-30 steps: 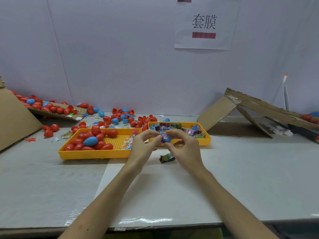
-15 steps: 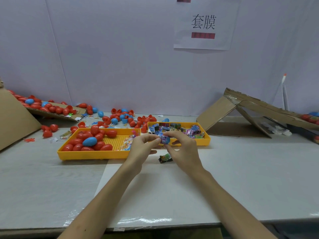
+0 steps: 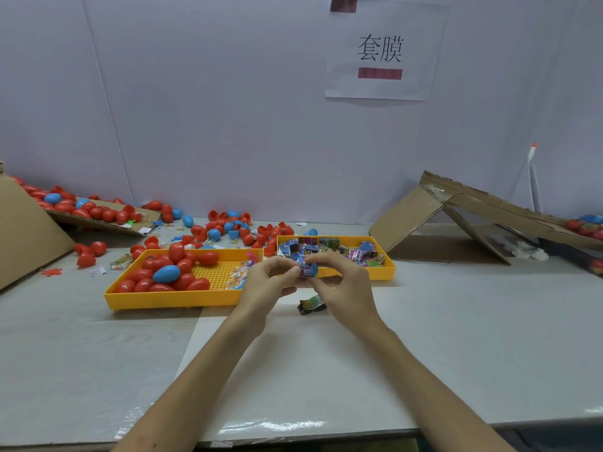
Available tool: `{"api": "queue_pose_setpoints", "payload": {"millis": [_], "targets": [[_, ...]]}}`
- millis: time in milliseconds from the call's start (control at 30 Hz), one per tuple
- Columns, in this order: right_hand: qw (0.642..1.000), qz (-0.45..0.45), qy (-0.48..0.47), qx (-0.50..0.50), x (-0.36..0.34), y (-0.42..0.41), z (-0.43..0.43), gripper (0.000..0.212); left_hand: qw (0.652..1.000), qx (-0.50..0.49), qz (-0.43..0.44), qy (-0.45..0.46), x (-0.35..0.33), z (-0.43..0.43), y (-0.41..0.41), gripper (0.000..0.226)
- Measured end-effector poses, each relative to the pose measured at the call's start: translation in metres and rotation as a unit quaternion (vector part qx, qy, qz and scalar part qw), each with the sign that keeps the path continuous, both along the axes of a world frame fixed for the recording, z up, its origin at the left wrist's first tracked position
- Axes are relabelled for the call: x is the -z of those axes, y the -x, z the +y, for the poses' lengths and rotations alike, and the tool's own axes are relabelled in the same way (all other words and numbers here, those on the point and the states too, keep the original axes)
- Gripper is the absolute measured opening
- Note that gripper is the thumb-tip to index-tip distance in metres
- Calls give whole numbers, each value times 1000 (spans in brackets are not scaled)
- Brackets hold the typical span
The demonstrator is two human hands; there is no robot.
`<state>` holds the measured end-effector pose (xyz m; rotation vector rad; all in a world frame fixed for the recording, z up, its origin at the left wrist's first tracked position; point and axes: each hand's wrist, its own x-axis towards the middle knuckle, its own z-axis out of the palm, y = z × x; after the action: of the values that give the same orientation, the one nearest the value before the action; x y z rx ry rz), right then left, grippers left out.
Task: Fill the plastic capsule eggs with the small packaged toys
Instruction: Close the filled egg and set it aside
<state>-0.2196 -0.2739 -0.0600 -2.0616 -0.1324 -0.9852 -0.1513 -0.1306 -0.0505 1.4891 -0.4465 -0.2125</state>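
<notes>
Item: blue capsule half [image 3: 314, 268], just in front of toy tray [image 3: 390, 267]. The right hand [image 3: 342, 287] pinches it steady; the left hand [image 3: 269, 283] pinches the packaged toy [image 3: 304, 269], seemingly pressing it inside.

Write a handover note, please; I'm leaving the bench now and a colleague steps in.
Left hand pinches a toy packet at the blue egg half held by the right hand.
Done: closed eggs in the left tray.
More packets wait in the right tray, a spare packet on the table.
Left: seat the packet, cap the egg, fill the loose halves behind.
</notes>
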Motion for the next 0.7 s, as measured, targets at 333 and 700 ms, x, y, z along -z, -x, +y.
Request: {"api": "queue_pose_setpoints", "payload": {"millis": [333, 700], "targets": [[809, 213, -537, -106, -44, -6, -49, 18, 917, 41, -265, -294, 23, -4, 0, 29], [830, 66, -552, 52, -117, -1, -150, 24, 911, 49, -258, -317, 29, -9, -1, 40]]}}
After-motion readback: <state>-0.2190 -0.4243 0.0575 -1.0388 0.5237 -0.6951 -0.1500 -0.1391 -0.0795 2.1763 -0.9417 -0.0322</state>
